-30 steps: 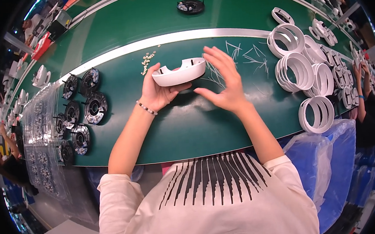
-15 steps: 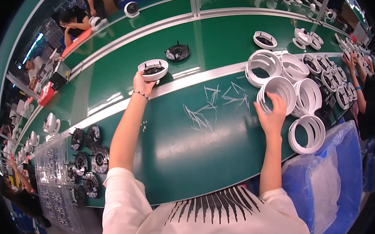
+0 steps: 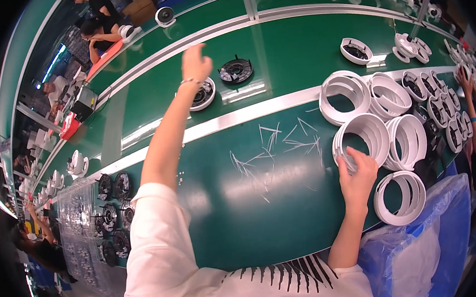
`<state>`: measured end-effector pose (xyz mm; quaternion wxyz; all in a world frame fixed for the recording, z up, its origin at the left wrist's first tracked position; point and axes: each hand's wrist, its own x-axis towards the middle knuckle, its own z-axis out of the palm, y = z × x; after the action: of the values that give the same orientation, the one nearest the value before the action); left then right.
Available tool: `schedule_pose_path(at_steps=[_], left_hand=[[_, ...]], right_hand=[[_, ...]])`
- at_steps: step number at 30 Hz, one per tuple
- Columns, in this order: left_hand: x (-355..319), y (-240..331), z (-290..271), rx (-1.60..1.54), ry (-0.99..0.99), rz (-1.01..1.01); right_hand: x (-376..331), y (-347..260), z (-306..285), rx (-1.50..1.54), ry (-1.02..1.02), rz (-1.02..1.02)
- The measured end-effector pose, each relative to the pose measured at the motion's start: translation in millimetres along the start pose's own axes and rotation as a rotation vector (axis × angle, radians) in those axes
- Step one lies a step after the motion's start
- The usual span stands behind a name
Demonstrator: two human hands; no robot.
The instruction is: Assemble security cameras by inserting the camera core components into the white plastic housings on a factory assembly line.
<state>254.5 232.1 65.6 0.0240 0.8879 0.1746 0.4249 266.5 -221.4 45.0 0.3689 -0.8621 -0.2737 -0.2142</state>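
My left hand (image 3: 196, 64) is stretched far out over the green belt, its thumb apart from the fingers and nothing visible in it. Beneath its wrist sits a white oval housing (image 3: 211, 99) with a black part inside, partly covered by the arm. Just right of that lies a black round part (image 3: 236, 71) with upright pins. My right hand (image 3: 358, 177) is over the near side of a stack of white rings (image 3: 380, 138). Its thumb and fingers are curved but apart, with no ring between them; whether a fingertip touches the stack I cannot tell.
More white rings (image 3: 400, 199) stand around that stack. Thin clear strips (image 3: 250, 158) lie mid-table. Black round parts (image 3: 108, 215) are at left beside clear plastic trays (image 3: 78, 226). A blue bin (image 3: 448, 233) with plastic lining is at lower right. Other people work around the line.
My left hand has let go of the white housing, which now rests on the belt, and has reached farther away. My right hand has drawn slightly toward me. The whole view has shifted.
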Motion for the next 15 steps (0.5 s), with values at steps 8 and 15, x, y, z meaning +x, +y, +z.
schedule_pose_path(at_steps=[8, 15], left_hand=[[32.6, 50.5, 94.0, 0.188, -0.785, -0.414], [37.8, 89.2, 85.6, 0.182, -0.698, -0.292]], right_hand=[[-1.0, -0.8, 9.4, 0.003, -0.051, -0.006], [-8.7, 1.3, -0.6, -0.029, 0.052, -0.08]])
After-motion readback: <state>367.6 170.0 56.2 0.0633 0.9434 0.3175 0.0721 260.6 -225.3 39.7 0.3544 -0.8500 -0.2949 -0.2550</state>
